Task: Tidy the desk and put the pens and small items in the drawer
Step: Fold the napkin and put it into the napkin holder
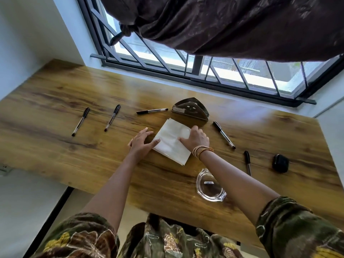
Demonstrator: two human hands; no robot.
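Wooden desk (55, 101) under a barred window (186, 60); dark curtain (223, 25) knotted and hanging across the top of the glass.

Head view, only view available.

White napkin stack (172, 141) lies flat at desk centre, corners turned toward the person. Left hand (142, 141) rests at the stack's left edge, fingers straight and slightly spread, thumb tip on the paper. Right hand (197, 137) lies on the stack's right part, fingers extended and close together, pressing flat; bangles (202, 151) on that wrist. Neither hand is curled round anything.

Metal napkin holder (190, 110) stands just behind the stack, apart from it.

Pens, all lying on the desk, none in a hand:
- far-left pen (81, 121), well left of the stack
- second pen (112, 117), right of the first, roughly parallel to it
- third pen (151, 111), near horizontal, tip just beside the holder's left end
- fourth pen (224, 135), diagonal, right of the right hand
- fifth pen (248, 162), further right and nearer the person

Small black case (280, 163) sits right of the fifth pen; possibly an earbud case, detail too soft to confirm. Clear glass ashtray (211, 186) near the front edge, partly under the right forearm.
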